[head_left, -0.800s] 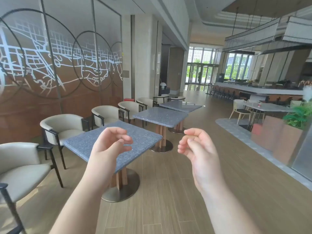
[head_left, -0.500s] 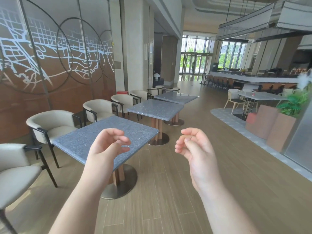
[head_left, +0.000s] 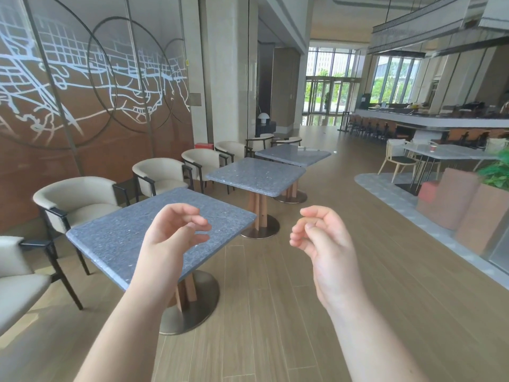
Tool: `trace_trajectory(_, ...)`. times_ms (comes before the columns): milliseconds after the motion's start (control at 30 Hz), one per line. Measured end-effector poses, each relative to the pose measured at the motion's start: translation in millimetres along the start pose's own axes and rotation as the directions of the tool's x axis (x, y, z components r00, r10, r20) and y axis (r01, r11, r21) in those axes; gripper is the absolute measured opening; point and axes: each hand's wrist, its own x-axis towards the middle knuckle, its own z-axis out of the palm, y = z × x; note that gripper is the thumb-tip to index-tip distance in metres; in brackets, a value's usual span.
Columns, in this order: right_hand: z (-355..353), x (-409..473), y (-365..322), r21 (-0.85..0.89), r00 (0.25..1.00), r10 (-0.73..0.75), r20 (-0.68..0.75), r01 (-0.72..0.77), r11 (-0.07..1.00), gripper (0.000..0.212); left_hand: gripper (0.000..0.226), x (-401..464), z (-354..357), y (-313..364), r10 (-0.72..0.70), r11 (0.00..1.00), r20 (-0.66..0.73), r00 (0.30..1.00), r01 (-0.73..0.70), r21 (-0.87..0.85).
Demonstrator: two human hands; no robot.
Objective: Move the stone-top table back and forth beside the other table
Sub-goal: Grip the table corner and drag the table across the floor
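Stone-top table (head_left: pixel 115 238) stands nearest the person, on a round metal base (head_left: pixel 192 304) on the wood floor (head_left: pixel 275 299). Next table (head_left: pixel 256 176), also grey and speckled, stands just behind it in the same row, with a gap between the two tops. Cream armchairs (head_left: pixel 77 199) sit on the wall side of the stone-top table.

Both hands are up in the air and hold nothing. The left hand (head_left: pixel 170 238) hangs in front of the stone-top table with its fingers loosely curled, and I cannot tell if it is right over the top. The right hand (head_left: pixel 322 238) is off to the aisle side of the stone-top table, over the floor, with its fingers loosely curled too. Neither grip is on the table yet.

I think the task is at its start: the person is reaching in. The next move calls for both hands to take the near edge, then slide the heavy table.

A planter box (head_left: pixel 479 213) far to the aisle side of the stone-top table holds green leaves (head_left: pixel 495 172).
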Motion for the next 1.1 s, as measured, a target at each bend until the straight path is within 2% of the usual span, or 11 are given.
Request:
trace_trajectory(167, -57, 65, 19, -0.019, 0.999, 0.016, 0.029, -0.015, 1.0, 0.022, 0.024, 40, 65, -36, 0.009, 1.0, -0.007, 1.0, -0.009, -0.01)
trace_trajectory(367, -103, 123, 50, -0.007, 0.998, 0.067, 0.019, -0.067, 0.998, 0.023, 0.033, 70, 114, -86, -0.039, 0.999, -0.034, 0.999, 0.038, -0.029)
trace_trajectory(500, -117, 155, 74, -0.021, 0.995, 0.1, 0.03, -0.099, 0.995, 0.023, 0.026, 98, 133, -111, -0.058, 0.998, -0.067, 0.996, 0.056, -0.029)
trace_trajectory(733, -115, 228, 130, -0.055, 0.989, 0.137, 0.054, -0.134, 0.989, 0.024, 0.022, 158, 148, -174, -0.125, 0.991, -0.071, 0.99, 0.122, -0.05)
trace_trajectory(1100, -75, 393, 242, -0.18, 0.967, 0.218, 0.129, -0.193, 0.965, 0.022, 0.026, 324, 129, -283, -0.16, 0.987, -0.099, 0.982, 0.156, -0.042)
